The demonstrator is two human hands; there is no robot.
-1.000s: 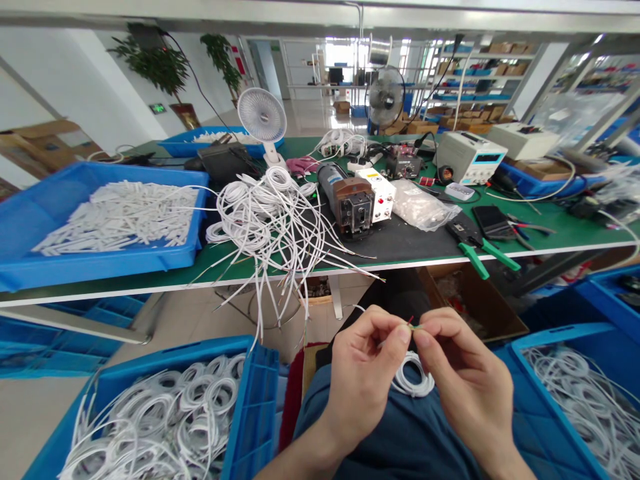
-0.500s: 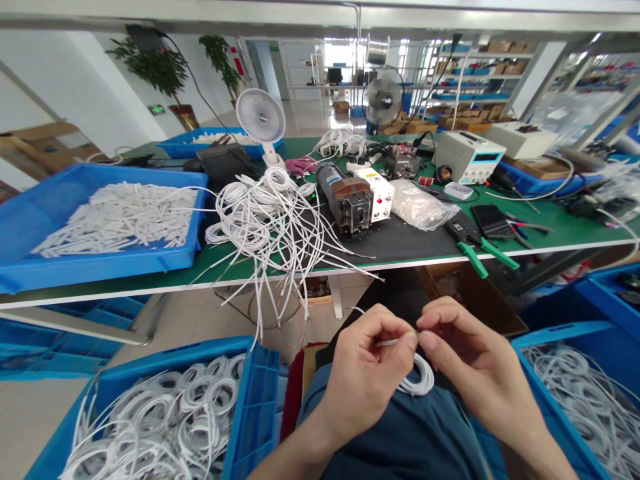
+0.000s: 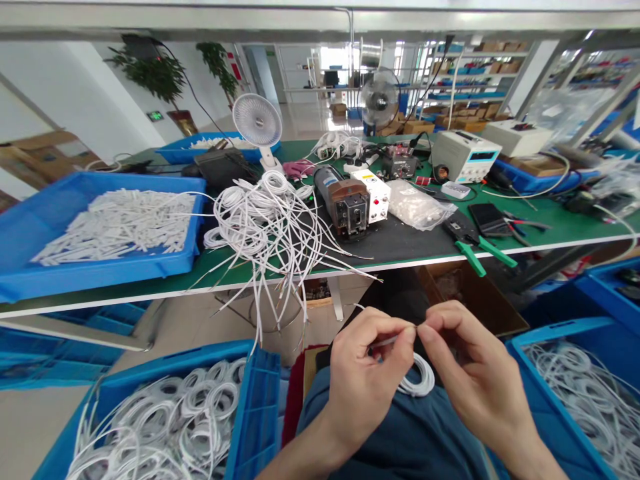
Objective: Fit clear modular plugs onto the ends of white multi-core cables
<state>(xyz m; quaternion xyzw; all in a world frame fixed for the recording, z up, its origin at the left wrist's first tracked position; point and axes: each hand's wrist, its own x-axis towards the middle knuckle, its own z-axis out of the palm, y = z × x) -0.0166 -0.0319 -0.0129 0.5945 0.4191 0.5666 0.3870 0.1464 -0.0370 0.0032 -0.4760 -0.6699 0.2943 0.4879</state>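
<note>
I see the left hand point(image 3: 367, 380) and the right hand point(image 3: 475, 380) together over the lap, thumb and forefinger tips of each pinched on the stripped end of a white cable point(image 3: 395, 341). The cable's coil point(image 3: 419, 380) hangs at 6 o'clock from the fingertips, resting on the blue-clad lap. Compared with half a second ago, the grip point sits slightly lower in the view, and the coloured wire tips that showed between the fingertips a second ago are now hidden.

At 10 o'clock from the hands, a tangle of white cables point(image 3: 260, 220) spills over the green bench edge point(image 3: 150, 293). At 12 o'clock stands a small crimping machine point(image 3: 345, 203), with green-handled pliers point(image 3: 475, 250) at 1 o'clock. A blue tray of white sleeves point(image 3: 100, 227) lies at 10 o'clock, farther out. Blue crates of coiled cables sit at 8 o'clock point(image 3: 170, 420) and 4 o'clock point(image 3: 585, 380). The whole scene has shifted slightly leftward and down in the picture.
</note>
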